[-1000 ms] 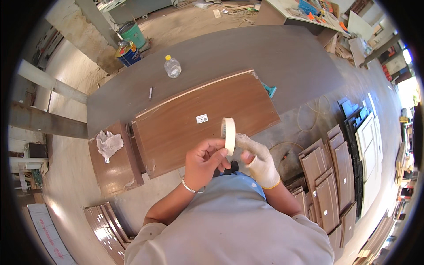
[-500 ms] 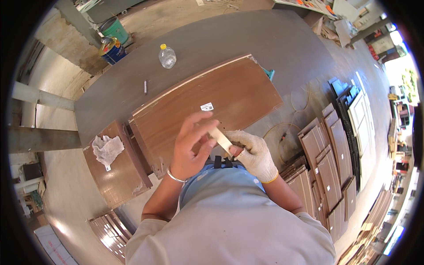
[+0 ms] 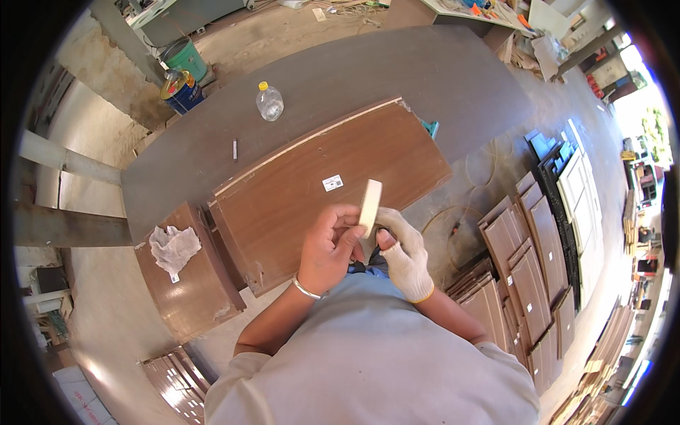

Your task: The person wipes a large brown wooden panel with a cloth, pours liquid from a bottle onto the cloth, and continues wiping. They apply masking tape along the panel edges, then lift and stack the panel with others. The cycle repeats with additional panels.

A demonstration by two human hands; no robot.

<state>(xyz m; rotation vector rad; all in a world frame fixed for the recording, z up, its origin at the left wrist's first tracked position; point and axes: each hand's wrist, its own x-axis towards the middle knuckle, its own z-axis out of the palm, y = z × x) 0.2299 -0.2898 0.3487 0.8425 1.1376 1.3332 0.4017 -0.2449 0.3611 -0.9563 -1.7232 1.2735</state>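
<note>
My bare left hand (image 3: pixel 330 244), with a bracelet at the wrist, pinches the lower end of a flat cream-coloured piece (image 3: pixel 370 200). The piece stands nearly upright; I cannot tell its kind. My right hand (image 3: pixel 406 258) wears a white knitted glove with the thumb tip bare. Its fingers are curled close beside the piece, and what they hold, if anything, is hidden. Beyond both hands lies a large brown wooden panel (image 3: pixel 283 205) with a white label (image 3: pixel 332 183) on it.
A grey table (image 3: pixel 340 78) bears a clear bottle (image 3: pixel 270 103) with a yellow cap and a marker pen (image 3: pixel 235 150). On the left, a crumpled pale cloth (image 3: pixel 174 249) lies on another brown panel (image 3: pixel 188 297). Several brown boards (image 3: pixel 528 273) are stacked on the right.
The cream piece has turned from slanting between both hands to nearly upright in my left fingers. My left fingers have closed in, and my right thumb has come off the piece.
</note>
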